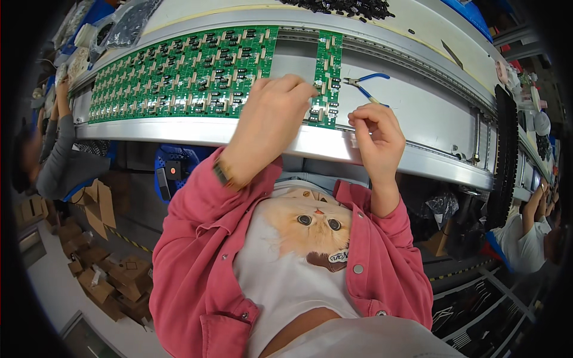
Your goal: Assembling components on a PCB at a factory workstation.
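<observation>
My left hand (276,113) reaches over the rail with its fingers curled together, fingertips by the left edge of a narrow green circuit board (329,65). Whatever those fingers may pinch is hidden behind the hand. To the right of that board's near end, my right hand (382,138) is held up with thumb and fingers drawn together; anything between them is too small to tell. Left of my left hand runs a long row of green circuit boards (173,74) bearing black and pale components. Blue-handled cutting pliers (365,86) lie spread, just beyond my right hand.
A metal rail (197,130) edges the bench in front of me. Black small parts (352,7) are heaped at the back, near tweezers (452,53). A black ribbed strip (506,155) stands at the right. Co-workers (57,149) sit at either side; cardboard boxes (122,277) lie lower left.
</observation>
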### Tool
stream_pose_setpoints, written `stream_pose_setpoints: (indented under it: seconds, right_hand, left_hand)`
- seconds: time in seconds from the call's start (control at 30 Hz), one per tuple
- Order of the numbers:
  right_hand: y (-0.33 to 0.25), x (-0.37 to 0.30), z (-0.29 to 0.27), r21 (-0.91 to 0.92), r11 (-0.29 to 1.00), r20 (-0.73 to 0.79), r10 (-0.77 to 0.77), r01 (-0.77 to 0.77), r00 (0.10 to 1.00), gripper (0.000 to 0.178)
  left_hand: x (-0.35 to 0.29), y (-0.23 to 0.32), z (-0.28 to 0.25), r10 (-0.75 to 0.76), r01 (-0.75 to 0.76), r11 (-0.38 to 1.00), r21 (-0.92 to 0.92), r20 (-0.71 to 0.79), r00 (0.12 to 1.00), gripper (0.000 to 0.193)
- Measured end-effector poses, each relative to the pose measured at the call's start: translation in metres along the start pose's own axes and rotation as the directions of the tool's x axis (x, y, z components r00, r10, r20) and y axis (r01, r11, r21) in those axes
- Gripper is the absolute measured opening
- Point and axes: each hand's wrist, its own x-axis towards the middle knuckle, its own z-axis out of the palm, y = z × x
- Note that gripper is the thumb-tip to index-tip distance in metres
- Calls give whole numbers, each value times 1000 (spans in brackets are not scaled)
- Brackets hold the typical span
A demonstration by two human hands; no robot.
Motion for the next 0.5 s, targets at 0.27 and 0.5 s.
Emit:
stream_pose_setpoints:
  seconds: [0.27, 0.5]
  right_hand:
    - [-1, 4, -3, -78, 996, 75, 52, -46, 996, 19]
    - [-19, 23, -15, 19, 988, 233, 143, -151, 962, 18]
  left_hand:
    - [76, -42, -66, -8, -54, 978, 203, 291, 957, 17]
    - [146, -96, -26, 39, -105, 981, 162, 368, 929, 16]
